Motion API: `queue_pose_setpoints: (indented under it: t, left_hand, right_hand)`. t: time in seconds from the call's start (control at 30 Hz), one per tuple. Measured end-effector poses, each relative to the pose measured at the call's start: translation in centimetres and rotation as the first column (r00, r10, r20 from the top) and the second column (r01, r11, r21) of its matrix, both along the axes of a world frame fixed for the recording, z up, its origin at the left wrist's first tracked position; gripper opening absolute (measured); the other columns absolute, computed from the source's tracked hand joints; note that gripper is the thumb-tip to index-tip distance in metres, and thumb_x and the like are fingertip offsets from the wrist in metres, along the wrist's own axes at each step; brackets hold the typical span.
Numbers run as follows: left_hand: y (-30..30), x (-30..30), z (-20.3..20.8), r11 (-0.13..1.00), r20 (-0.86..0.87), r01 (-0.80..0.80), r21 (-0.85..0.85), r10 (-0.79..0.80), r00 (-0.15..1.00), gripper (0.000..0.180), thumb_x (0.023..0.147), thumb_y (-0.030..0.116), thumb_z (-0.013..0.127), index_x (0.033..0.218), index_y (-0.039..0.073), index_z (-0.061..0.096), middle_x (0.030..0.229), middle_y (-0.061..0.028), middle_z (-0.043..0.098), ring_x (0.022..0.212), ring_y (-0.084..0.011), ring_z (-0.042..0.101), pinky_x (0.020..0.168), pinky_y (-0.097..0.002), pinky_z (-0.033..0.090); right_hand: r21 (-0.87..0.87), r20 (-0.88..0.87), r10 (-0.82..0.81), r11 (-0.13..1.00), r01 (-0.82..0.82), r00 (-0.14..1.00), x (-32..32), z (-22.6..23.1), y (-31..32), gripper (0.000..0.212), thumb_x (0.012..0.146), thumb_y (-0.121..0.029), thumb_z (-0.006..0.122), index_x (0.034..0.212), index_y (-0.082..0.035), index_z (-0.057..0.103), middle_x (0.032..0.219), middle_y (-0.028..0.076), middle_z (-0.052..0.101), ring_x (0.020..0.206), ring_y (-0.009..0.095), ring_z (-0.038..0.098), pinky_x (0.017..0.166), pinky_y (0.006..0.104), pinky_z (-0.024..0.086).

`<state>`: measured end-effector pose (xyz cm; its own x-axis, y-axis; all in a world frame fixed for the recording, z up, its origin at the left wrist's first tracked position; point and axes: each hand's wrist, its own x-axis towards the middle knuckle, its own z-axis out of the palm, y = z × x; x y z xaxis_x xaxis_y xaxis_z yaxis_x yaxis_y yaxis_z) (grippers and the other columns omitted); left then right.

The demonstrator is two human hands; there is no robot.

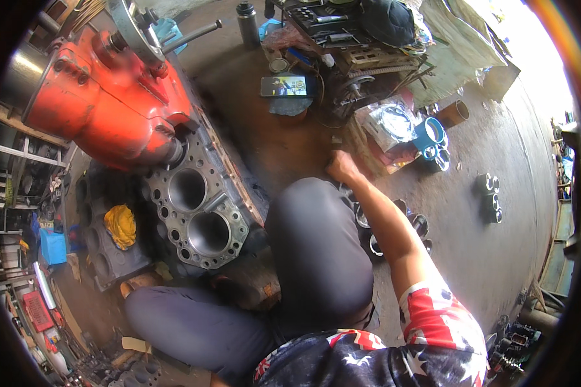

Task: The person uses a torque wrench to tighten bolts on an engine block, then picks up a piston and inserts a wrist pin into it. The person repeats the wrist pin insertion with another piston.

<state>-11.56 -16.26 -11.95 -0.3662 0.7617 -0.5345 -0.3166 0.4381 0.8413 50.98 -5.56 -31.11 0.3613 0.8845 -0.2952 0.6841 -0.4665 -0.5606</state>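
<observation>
My right hand [343, 168] reaches forward past my raised knee, its fingers curled closed. What they hold, if anything, is hidden. A small metal piece [336, 139] lies just beyond the knuckles, and I cannot tell whether they touch. To the right of the hand is a low stack [376, 151] with a clear plastic-wrapped package [388, 122] on it. My left hand is out of sight. Left of my knee lies a grey engine block [197, 216] with two large round bores, and a red machine [110, 103] with a handwheel sits over its far end.
Several metal cylinders [419, 224] stand beside my right forearm. Blue ring-shaped parts [430, 132] and a rusty sleeve [453, 113] are farther right. A phone [287, 86] with a lit screen lies ahead, below a tool tray [326, 26]. A yellow cloth [121, 226] rests left of the block.
</observation>
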Motion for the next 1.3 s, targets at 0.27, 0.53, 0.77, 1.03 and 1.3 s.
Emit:
queue_pose_setpoints:
  t: [0.27, 0.53, 0.77, 1.03, 1.3]
  left_hand:
    - [0.4, -0.1, 0.2, 1.000, -0.013, -0.004, -0.016, 0.004, 1.000, 0.079, 0.092, 0.061, 0.060, 0.145, 0.003, 0.052, 0.144, -0.0162, 0.055, 0.135, -0.0302, 0.048, 0.116, -0.0454, 0.034]
    - [1.0, -0.4, 0.2, 1.000, -0.013, 0.015, -0.014, -0.015, 1.000, 0.080, 0.091, 0.061, 0.061, 0.144, 0.002, 0.053, 0.144, -0.0162, 0.055, 0.135, -0.0301, 0.048, 0.115, -0.0453, 0.034]
    - [1.6, -0.8, 0.0, 0.998, 0.024, 0.056, 0.029, -0.057, 0.998, 0.080, 0.090, 0.061, 0.062, 0.143, 0.002, 0.053, 0.143, -0.0162, 0.055, 0.135, -0.0300, 0.049, 0.115, -0.0451, 0.034]
    - [3.0, -2.2, 1.5, 0.938, 0.061, 0.256, 0.234, -0.277, 0.959, 0.080, 0.089, 0.060, 0.063, 0.143, 0.002, 0.054, 0.143, -0.0162, 0.055, 0.134, -0.0299, 0.049, 0.115, -0.0449, 0.034]
    - [6.3, -1.0, 7.4, 0.719, -0.490, 0.670, 0.184, -0.524, 0.697, 0.078, 0.083, 0.052, 0.071, 0.139, 0.000, 0.056, 0.140, -0.0163, 0.057, 0.132, -0.0295, 0.051, 0.113, -0.0439, 0.036]
  right_hand:
    - [-0.127, -0.175, 0.192, 0.968, -0.216, 0.966, -6.8, 0.0, 3.2, 0.032, 0.076, -0.017, 0.075, 0.104, -0.002, 0.076, 0.107, 0.026, 0.071, 0.104, 0.040, 0.070, 0.089, 0.0482, 0.057]
    - [0.486, -0.067, 0.188, 0.864, -0.133, 0.980, -9.8, 5.4, 7.1, 0.051, 0.080, -0.023, 0.079, 0.127, -0.009, 0.067, 0.128, 0.024, 0.065, 0.122, 0.044, 0.060, 0.105, 0.0456, 0.050]
    - [0.021, -0.797, -0.009, 0.999, 0.042, 0.604, -7.7, 8.2, -2.2, 0.058, 0.097, -0.034, 0.069, 0.142, 0.000, 0.053, 0.136, 0.014, 0.061, 0.131, 0.022, 0.053, 0.105, 0.0402, 0.047]
    - [-0.286, -0.915, -0.367, 0.884, 0.370, 0.170, -11.4, 11.9, -19.2, 0.062, 0.095, -0.036, 0.068, 0.143, -0.001, 0.052, 0.137, 0.013, 0.059, 0.129, 0.022, 0.053, 0.108, 0.0387, 0.043]
    - [0.388, -0.722, 0.166, 0.901, 0.194, 0.672, -9.5, 22.7, -12.5, 0.073, 0.085, -0.038, 0.075, 0.145, -0.004, 0.049, 0.140, 0.014, 0.056, 0.131, 0.027, 0.051, 0.114, 0.0395, 0.036]
